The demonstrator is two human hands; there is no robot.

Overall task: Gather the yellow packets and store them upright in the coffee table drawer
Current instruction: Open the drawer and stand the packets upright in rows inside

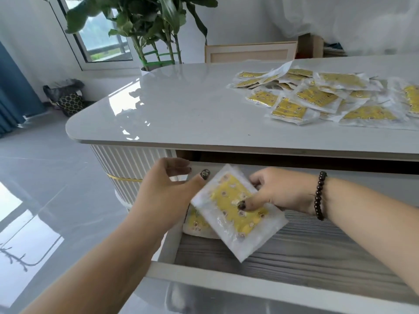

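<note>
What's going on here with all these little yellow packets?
A person is putting yellow packets away in the open coffee table drawer. The right hand pinches one packet over the drawer's left end, while the left hand touches its edge with the thumb. At least one other packet already sits against the drawer's left wall. A large pile of packets still lies on the tabletop, waiting.

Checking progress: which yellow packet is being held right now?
The packet over the open drawer, pinched by the right hand; the others lie on the tabletop or already in the drawer.
</note>
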